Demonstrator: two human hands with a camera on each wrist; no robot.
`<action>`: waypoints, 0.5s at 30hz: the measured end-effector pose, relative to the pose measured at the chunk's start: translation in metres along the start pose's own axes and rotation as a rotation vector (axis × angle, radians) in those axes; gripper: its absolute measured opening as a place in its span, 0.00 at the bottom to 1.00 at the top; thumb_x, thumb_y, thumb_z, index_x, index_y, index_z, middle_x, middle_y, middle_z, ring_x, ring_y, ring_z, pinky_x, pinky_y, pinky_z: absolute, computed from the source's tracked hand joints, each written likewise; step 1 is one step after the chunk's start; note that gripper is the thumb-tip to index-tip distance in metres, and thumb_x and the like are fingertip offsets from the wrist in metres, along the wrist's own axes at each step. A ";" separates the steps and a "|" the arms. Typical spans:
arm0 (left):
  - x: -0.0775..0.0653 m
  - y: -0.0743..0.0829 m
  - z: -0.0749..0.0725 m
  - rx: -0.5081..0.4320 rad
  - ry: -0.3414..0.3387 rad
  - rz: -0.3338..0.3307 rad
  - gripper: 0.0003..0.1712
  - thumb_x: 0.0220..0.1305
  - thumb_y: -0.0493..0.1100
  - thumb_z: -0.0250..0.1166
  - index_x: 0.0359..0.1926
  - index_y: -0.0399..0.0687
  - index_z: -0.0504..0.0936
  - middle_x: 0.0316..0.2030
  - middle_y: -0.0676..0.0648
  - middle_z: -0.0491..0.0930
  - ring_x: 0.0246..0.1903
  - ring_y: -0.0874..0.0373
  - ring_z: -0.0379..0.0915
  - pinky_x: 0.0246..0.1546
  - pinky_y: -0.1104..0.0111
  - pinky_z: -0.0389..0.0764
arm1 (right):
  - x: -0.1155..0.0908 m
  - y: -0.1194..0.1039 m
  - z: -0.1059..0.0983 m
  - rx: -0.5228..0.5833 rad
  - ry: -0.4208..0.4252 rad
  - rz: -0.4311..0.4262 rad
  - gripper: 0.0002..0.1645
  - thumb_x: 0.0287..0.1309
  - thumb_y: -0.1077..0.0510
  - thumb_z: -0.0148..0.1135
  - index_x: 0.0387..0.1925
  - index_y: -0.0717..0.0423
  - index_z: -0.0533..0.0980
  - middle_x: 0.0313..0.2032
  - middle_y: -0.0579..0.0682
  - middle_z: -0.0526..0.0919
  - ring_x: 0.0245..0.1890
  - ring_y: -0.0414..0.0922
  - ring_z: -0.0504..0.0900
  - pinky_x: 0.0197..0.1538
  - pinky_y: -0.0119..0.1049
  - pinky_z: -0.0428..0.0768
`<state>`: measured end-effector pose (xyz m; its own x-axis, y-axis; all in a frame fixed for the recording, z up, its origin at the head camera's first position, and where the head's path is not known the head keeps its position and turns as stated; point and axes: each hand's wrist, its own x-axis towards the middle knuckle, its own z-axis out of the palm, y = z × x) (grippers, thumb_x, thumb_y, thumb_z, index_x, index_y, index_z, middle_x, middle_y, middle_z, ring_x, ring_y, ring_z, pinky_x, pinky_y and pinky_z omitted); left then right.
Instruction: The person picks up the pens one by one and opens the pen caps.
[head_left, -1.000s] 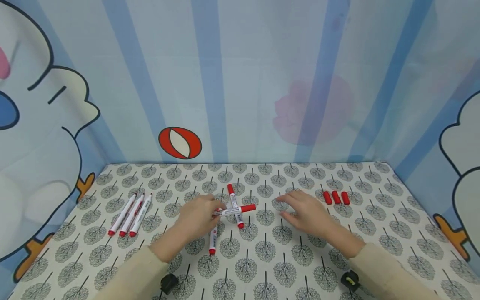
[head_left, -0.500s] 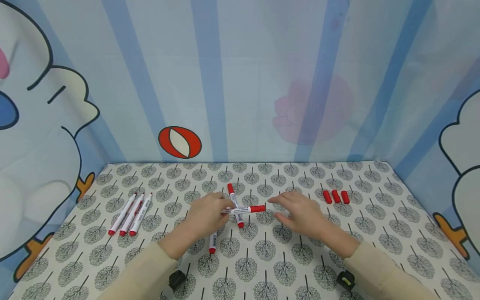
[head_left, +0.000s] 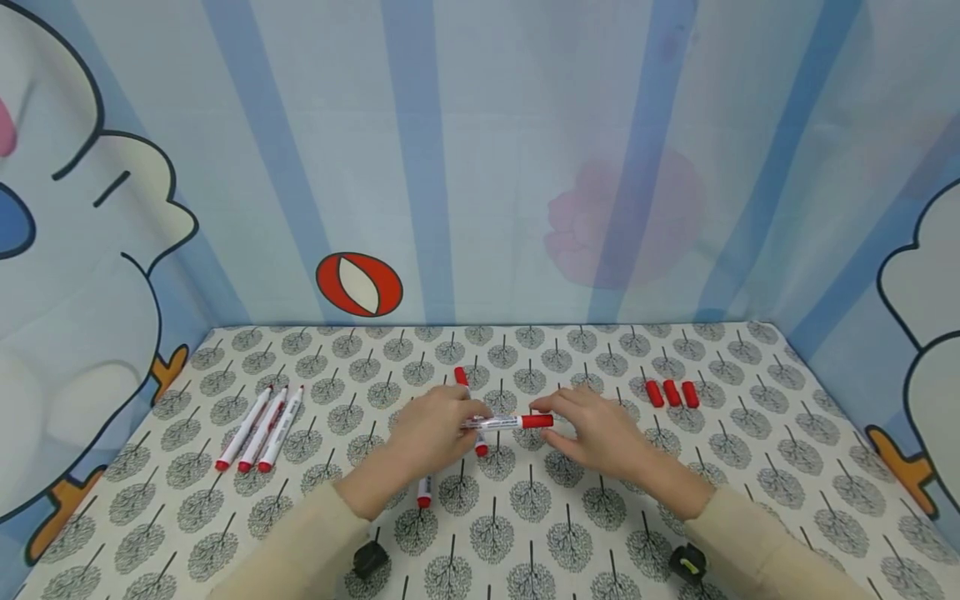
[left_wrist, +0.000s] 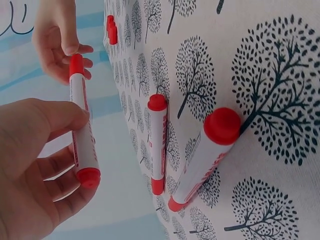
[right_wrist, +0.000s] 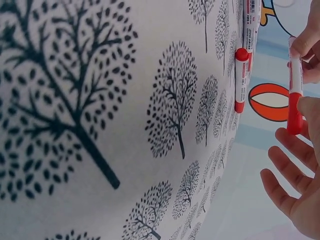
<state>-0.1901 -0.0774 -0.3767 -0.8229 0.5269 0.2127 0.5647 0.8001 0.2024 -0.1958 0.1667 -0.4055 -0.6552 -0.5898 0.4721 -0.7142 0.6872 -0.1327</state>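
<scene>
My left hand [head_left: 435, 429] pinches a capped red whiteboard marker [head_left: 501, 422] between thumb and fingers. The marker lies level above the table, its red cap toward the right. My right hand [head_left: 592, 425] is at that cap [right_wrist: 295, 115], thumb on the near side and forefinger behind, its other fingers spread. Below the left hand, one capped marker [left_wrist: 158, 142] lies on the cloth, partly covered in the head view. Another marker [left_wrist: 202, 162] lies nearer me, its far part hidden by the left hand in the head view.
Three uncapped markers [head_left: 262, 429] lie side by side at the left, tips pointing away. Three loose red caps [head_left: 672, 394] sit in a row at the right. A tree-print cloth [head_left: 525, 517] covers the table; a striped cartoon curtain [head_left: 495, 167] stands behind it.
My left hand has moved right with the marker, bringing its cap between the right thumb and forefinger. My right hand has shifted slightly left. The markers and caps on the table stay put.
</scene>
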 end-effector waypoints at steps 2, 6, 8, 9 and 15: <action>0.000 0.001 0.000 -0.007 0.006 0.012 0.15 0.50 0.42 0.69 0.41 0.60 0.84 0.28 0.56 0.75 0.26 0.65 0.66 0.22 0.77 0.68 | 0.000 -0.001 0.000 0.007 0.000 0.004 0.22 0.48 0.50 0.68 0.47 0.48 0.77 0.38 0.42 0.82 0.37 0.39 0.78 0.32 0.27 0.76; 0.000 0.002 0.002 -0.013 0.012 0.026 0.16 0.50 0.42 0.68 0.42 0.60 0.83 0.29 0.57 0.75 0.26 0.64 0.66 0.23 0.77 0.68 | 0.001 -0.001 0.001 0.040 0.008 -0.003 0.20 0.48 0.51 0.68 0.45 0.49 0.78 0.35 0.41 0.82 0.34 0.37 0.78 0.33 0.27 0.76; 0.000 0.003 0.003 -0.008 0.020 0.037 0.16 0.50 0.42 0.68 0.42 0.61 0.83 0.29 0.57 0.75 0.26 0.64 0.66 0.23 0.77 0.68 | 0.002 0.000 0.002 0.058 0.016 -0.007 0.19 0.47 0.52 0.69 0.44 0.49 0.78 0.34 0.41 0.82 0.33 0.36 0.78 0.33 0.26 0.76; 0.000 0.003 0.003 -0.009 0.021 0.042 0.16 0.50 0.42 0.68 0.42 0.60 0.83 0.29 0.57 0.75 0.26 0.65 0.65 0.23 0.77 0.67 | 0.002 0.000 0.003 0.071 0.016 -0.005 0.19 0.47 0.53 0.69 0.43 0.49 0.78 0.34 0.41 0.82 0.33 0.36 0.78 0.33 0.26 0.77; 0.001 0.003 0.005 -0.024 0.039 0.076 0.16 0.51 0.42 0.67 0.43 0.59 0.83 0.29 0.56 0.75 0.25 0.65 0.65 0.23 0.78 0.67 | 0.000 0.000 0.006 0.172 0.001 0.031 0.14 0.48 0.56 0.68 0.40 0.50 0.79 0.34 0.41 0.82 0.32 0.35 0.78 0.35 0.30 0.79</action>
<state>-0.1897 -0.0727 -0.3803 -0.7746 0.5741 0.2654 0.6274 0.7507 0.2072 -0.1972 0.1637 -0.4102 -0.6772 -0.5694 0.4660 -0.7256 0.6219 -0.2946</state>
